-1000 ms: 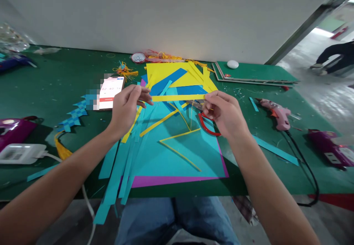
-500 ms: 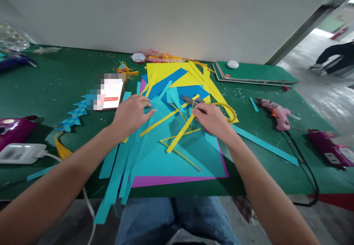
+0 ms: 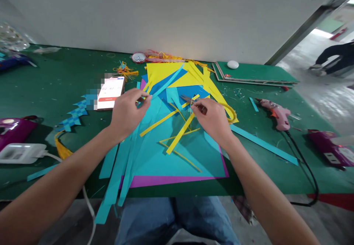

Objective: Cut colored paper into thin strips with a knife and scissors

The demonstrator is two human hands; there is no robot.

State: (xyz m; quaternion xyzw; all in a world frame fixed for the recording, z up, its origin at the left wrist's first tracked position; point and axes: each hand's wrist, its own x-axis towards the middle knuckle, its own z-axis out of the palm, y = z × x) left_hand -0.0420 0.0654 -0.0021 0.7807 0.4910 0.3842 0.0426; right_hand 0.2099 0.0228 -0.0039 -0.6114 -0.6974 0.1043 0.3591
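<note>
My left hand (image 3: pixel 128 108) is closed in a pinch on a narrow turquoise paper strip (image 3: pixel 168 80), which slants up over the yellow and blue paper. Over the turquoise sheet (image 3: pixel 182 165), my right hand (image 3: pixel 211 116) pinches the upper end of a yellow paper strip (image 3: pixel 179 134) whose other end points down toward me. Scissors with yellow handles (image 3: pixel 233 115) lie partly hidden behind that hand, blades showing to its left. Another yellow strip (image 3: pixel 157 121) and thin folded yellow pieces (image 3: pixel 185 157) lie between the hands. Long turquoise strips (image 3: pixel 110 189) overhang the table's front edge.
At left are a phone (image 3: pixel 110 90), a woven blue ornament (image 3: pixel 74 116) and a white power strip (image 3: pixel 20 153). A pink glue gun (image 3: pixel 276 114) with a black cord lies at right, near a purple device (image 3: pixel 330 149). Green boards (image 3: pixel 254 71) are stacked behind.
My left hand has moved slightly left and closed on the turquoise strip, whose far end has swung up and right. My right hand has shifted only a little.
</note>
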